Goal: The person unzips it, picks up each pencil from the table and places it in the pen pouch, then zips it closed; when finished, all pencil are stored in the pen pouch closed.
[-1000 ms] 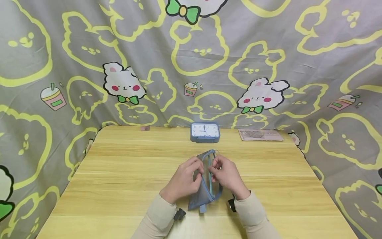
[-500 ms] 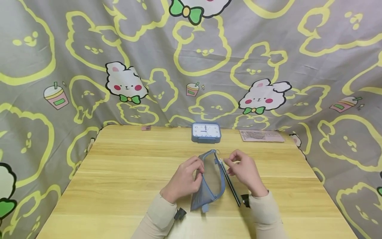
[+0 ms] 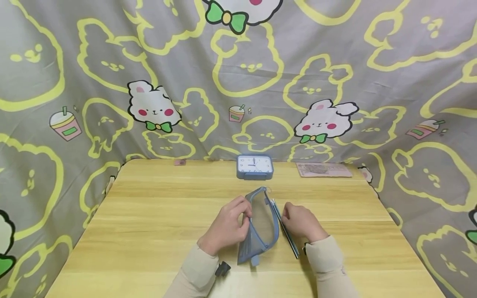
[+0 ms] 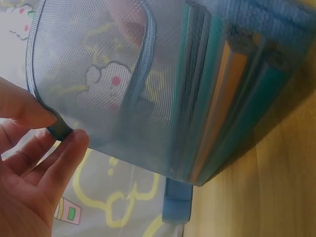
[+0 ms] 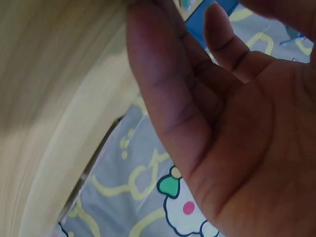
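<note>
In the head view, my left hand [image 3: 227,225] pinches the edge of a blue mesh zip pouch [image 3: 253,248], whose mouth gapes upward. Through that mesh, the left wrist view shows several pencils [image 4: 217,113], teal and orange, beside the pinching fingers [image 4: 66,155]. A narrow bundle of dark pencils [image 3: 288,238] lies along the pouch's right side on the table. My right hand [image 3: 303,221] is just right of this bundle, fingers loosely bent. Its palm [image 5: 256,133] shows nothing held in the right wrist view, though some fingertips are cut off at the top.
A blue alarm clock [image 3: 255,167] stands at the back of the wooden table [image 3: 160,215]. Right of it lies a pinkish banknote [image 3: 324,169], and a small pink piece [image 3: 180,162] is at the back left. A patterned curtain [image 3: 201,62] encloses the table.
My right hand has come out of the pouch and moved right, then dropped lower. The dark pencils now lie beside the pouch. My left hand keeps its pinch on the edge.
</note>
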`<state>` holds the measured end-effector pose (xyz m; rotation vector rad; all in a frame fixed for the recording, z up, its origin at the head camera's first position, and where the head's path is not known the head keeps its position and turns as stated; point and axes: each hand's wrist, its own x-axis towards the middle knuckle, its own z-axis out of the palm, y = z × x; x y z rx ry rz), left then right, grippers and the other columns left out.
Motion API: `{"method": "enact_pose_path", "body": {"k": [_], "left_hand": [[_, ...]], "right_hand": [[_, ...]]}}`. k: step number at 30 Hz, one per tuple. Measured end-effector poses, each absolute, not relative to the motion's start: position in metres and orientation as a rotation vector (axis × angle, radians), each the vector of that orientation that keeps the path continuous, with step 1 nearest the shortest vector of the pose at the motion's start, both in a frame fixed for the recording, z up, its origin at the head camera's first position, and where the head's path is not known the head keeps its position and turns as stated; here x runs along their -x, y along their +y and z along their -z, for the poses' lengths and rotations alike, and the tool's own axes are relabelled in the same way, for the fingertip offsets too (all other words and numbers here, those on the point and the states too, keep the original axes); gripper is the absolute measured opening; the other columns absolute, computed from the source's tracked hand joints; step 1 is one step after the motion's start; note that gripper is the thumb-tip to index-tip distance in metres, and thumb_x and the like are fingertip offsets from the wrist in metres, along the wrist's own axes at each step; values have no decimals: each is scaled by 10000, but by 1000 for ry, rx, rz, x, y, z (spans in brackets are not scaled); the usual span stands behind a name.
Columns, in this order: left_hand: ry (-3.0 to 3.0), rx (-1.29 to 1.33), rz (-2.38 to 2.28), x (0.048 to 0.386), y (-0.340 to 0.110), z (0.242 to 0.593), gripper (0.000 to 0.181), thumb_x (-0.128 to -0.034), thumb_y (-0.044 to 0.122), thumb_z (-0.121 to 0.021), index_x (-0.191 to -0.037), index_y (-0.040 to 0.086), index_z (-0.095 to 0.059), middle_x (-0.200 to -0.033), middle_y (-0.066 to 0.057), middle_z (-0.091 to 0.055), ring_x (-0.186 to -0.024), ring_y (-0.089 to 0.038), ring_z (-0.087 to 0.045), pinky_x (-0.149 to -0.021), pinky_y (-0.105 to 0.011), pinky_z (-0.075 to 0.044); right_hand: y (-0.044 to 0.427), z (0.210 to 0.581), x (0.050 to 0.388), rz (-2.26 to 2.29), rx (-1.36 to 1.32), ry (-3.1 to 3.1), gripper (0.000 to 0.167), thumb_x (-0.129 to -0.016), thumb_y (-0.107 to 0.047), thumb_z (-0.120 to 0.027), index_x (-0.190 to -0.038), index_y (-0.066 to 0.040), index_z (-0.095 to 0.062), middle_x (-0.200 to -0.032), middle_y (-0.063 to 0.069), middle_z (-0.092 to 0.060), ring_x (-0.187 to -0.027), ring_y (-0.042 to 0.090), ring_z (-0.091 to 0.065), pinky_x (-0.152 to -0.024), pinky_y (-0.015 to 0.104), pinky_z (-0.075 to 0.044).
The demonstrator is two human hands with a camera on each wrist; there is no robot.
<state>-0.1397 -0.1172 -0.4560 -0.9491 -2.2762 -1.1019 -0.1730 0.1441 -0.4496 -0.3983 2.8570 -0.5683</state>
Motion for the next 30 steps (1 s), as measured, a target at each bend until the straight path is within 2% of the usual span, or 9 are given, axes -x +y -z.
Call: {"method": "enact_pose_path", "body": {"k": [4,9,15,22,26,30], "left_hand": [[-2278,939,1094,139,-118,457,220,-812,-100,-628,-857,114,-602,-960,24,-612,-871,-120,-626,-786,-159,-558],[-2277,937,1098,140,-118,458,219,-810,-98,-626,-859,114,-606,-965,28,-612,-881,-120,-630,-791,-178,-572],[-2275,943,1098,140,-118,459,212,-814,-92,-620,-863,114,-607,-969,29,-611,-877,-127,-635,-788,-171,-565],[-2283,945,1102,140,-117,457,216,-816,-96,-631,-862,114,-606,-967,27,-610,-875,-122,-627,-760,-273,-607],[-2277,939,1107,139,-117,456,227,-806,-108,-626,-856,113,-602,-962,24,-612,-866,-120,-622,-749,-280,-611],[-2275,936,1103,139,-118,456,234,-804,-114,-624,-855,113,-602,-960,25,-611,-866,-115,-620,-749,-284,-616]], "right_hand": [[137,453,172,589,416,2846,82,-973,-107,-650,-927,-109,-582,-719,0,-547,-629,177,-516,-576,328,-418],[134,456,172,523,441,2896,113,-918,-43,-664,-890,-109,-577,-699,2,-544,-614,186,-514,-548,342,-431],[134,462,173,452,399,2939,168,-873,-53,-719,-853,-118,-565,-699,7,-554,-625,210,-523,-534,365,-433],[141,463,176,485,346,2931,217,-837,-91,-768,-826,-137,-555,-682,0,-540,-608,204,-521,-534,336,-403],[144,455,177,614,388,2910,204,-839,-85,-741,-836,-149,-547,-692,-11,-535,-616,174,-501,-560,309,-395],[145,436,173,865,453,2838,165,-860,-67,-707,-870,-140,-559,-740,-24,-607,-609,125,-537,-557,271,-430]]}}
